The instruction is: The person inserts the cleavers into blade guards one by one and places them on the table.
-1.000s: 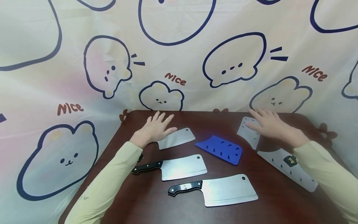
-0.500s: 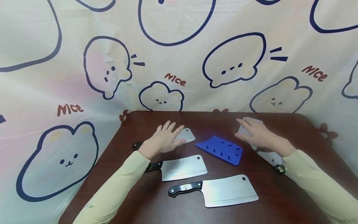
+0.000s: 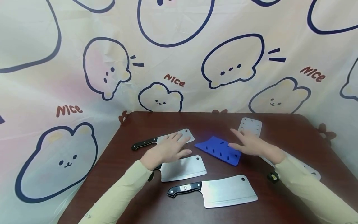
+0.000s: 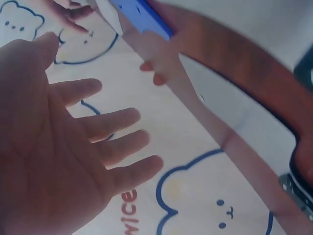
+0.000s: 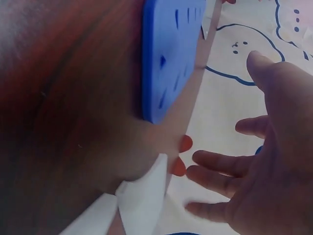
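My left hand (image 3: pixel 166 151), fingers spread and holding nothing, hovers over the far cleaver (image 3: pixel 189 135) and the middle cleaver (image 3: pixel 185 171), hiding part of each. A third cleaver (image 3: pixel 229 191), black-handled like the others, lies nearest the front. My right hand (image 3: pixel 251 144) is held above the table with straight fingers, its thumb overlapping the right end of a blue blade cover (image 3: pixel 215 150) with small slots. Two white blade covers lie to the right: one behind the hand (image 3: pixel 253 124), the other (image 3: pixel 306 168) partly under the forearm. In the right wrist view the palm (image 5: pixel 281 161) is bare.
The dark brown table (image 3: pixel 134 193) has rounded far corners. A pale cloth (image 3: pixel 179 62) printed with cartoon bears hangs behind it and along both sides. Black wrist-camera pieces (image 3: pixel 272 177) stick out below the sleeves.
My left hand has moved right and nearer me, uncovering the far cleaver's handle. My right hand has moved left and nearer me, from over the back white cover toward the blue one.
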Tool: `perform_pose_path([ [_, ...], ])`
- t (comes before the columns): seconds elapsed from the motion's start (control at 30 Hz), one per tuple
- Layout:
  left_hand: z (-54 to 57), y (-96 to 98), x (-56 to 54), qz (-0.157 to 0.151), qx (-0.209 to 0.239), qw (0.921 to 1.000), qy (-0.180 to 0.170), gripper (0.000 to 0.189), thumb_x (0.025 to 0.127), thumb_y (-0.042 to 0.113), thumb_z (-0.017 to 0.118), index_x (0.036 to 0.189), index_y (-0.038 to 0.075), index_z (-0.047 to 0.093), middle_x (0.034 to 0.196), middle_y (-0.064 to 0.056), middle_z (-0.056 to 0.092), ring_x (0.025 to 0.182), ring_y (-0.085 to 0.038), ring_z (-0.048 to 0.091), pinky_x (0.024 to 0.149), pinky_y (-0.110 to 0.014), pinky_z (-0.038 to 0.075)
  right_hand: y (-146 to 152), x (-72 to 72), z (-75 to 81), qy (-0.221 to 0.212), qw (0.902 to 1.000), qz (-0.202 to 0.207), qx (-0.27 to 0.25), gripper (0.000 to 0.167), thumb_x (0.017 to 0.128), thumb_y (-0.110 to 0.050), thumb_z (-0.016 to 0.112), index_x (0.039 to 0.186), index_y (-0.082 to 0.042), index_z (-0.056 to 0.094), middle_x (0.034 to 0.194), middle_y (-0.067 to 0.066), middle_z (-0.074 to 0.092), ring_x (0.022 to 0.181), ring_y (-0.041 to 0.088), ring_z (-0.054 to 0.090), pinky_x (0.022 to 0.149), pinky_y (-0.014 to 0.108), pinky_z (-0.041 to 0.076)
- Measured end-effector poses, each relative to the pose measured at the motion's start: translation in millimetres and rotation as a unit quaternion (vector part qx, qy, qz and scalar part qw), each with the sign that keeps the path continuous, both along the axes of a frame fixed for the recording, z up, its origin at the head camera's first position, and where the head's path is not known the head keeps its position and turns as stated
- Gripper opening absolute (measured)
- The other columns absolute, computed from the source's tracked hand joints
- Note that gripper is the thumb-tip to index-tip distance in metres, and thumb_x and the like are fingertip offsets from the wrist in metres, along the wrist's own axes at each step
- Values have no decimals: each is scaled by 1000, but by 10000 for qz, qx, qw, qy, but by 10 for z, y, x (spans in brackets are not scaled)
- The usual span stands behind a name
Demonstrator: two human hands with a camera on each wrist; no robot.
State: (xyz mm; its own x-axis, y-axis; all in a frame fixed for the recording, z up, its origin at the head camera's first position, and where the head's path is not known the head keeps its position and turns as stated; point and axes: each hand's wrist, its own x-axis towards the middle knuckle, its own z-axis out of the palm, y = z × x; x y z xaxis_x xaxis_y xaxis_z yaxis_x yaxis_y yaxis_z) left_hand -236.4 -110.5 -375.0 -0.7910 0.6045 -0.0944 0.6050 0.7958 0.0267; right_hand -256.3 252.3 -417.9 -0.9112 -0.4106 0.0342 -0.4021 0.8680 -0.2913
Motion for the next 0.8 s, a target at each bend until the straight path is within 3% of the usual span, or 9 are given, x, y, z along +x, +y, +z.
perform_pose_path([
  [0.3,-154,144,299,-294,-716,9968,-175,66,98,63,37,153,25,34,150,-9,46,139,-28,45,111,-51,39,-35,87,-126,-18,10000,-24,27,85,88,-62,59,150,-9,35,142,27,47,126,46,49,93,65,47],
  [0.5,-226,232,465,-669,-716,9952,-59,63,97,62,43,147,25,43,129,-5,59,111,-19,57,94,-39,51,-80,112,-222,-188,9994,53,284,93,83,-70,59,152,-12,33,147,31,39,132,52,40,97,70,41],
  [0.8,-298,335,619,-1031,-644,9926,-1,56,94,63,48,135,24,54,99,1,60,86,-11,57,73,-30,51,-106,106,-282,-444,9967,311,600,100,82,-71,60,154,-10,26,146,29,39,128,50,42,96,67,43],
])
